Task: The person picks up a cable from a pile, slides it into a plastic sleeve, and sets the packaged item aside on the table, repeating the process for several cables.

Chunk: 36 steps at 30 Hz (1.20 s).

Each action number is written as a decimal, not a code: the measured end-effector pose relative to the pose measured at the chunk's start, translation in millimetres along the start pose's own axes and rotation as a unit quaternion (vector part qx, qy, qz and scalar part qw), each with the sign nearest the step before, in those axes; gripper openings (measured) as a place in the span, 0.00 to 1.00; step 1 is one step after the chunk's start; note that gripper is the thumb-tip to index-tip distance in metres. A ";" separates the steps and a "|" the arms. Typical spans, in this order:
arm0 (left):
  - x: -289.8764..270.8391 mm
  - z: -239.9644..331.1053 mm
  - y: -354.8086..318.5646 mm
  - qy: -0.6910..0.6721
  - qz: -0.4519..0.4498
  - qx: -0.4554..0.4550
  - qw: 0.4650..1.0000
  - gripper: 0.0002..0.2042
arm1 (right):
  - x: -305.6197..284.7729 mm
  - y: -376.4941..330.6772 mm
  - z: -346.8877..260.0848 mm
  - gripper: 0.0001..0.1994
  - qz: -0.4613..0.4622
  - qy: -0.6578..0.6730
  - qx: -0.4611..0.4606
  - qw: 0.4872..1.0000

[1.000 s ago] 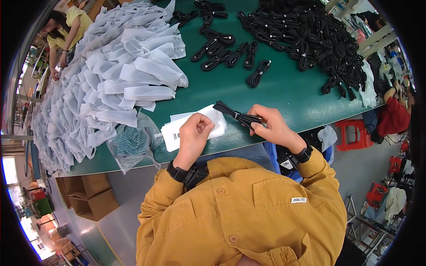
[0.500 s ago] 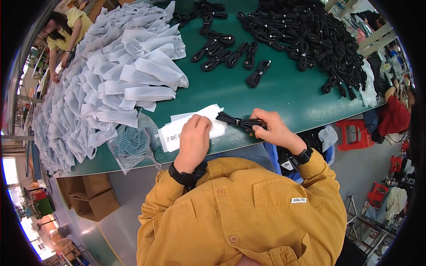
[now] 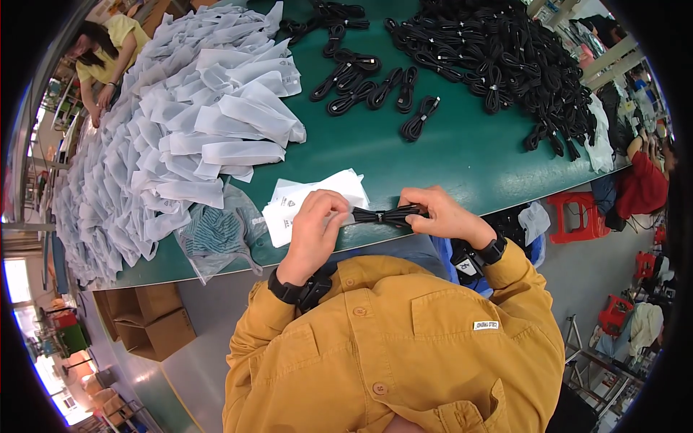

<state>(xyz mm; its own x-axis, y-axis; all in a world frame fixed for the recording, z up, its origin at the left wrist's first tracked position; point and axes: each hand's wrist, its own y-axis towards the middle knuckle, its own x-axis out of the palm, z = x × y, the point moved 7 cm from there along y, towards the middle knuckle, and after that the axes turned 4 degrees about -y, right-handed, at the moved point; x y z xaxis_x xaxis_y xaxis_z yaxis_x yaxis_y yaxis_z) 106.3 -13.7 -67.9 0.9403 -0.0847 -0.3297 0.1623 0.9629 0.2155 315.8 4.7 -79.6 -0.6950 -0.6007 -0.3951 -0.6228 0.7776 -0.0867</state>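
Right hand (image 3: 444, 216) clamped on bundled black cable (image 3: 386, 215), long axis horizontal, tip pointing left toward white pouch (image 3: 310, 198). Left hand (image 3: 317, 224) pinched on pouch mouth, at cable tip, above green table edge (image 3: 462, 166).

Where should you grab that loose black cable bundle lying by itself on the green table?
Probably at its pinched middle. The lone cable bundle is coiled long and narrow, tied around its waist, with loops at both ends. It lies flat on the green table with bare space around it, so coming straight down from above, fingers across the narrow sides, looks easiest.
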 end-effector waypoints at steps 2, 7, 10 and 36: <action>5.2 14.3 0.8 0.034 -0.059 0.058 0.996 0.06 | 0.5 -0.7 -7.7 0.05 0.004 -0.029 -0.026 0.999; 3.1 18.5 4.7 0.053 -0.068 0.060 0.994 0.08 | 2.7 -3.3 -58.6 0.08 0.077 -0.212 -0.229 0.947; 4.7 27.9 5.2 0.070 -0.079 0.076 0.992 0.09 | 5.7 -3.7 -66.5 0.11 0.124 -0.264 -0.293 0.910; -119.2 26.3 34.3 -0.175 0.240 0.005 0.955 0.07 | -80.1 38.1 -60.3 0.12 0.368 -0.318 -0.094 0.869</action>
<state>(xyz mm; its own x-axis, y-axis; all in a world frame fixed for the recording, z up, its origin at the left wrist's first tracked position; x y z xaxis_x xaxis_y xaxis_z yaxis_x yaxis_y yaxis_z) 7.6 22.8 3.0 0.9489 0.2848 0.1357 -0.3121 0.9097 0.2738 326.0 71.3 3.8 -0.6271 0.3173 -0.7114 -0.1828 0.8278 0.5303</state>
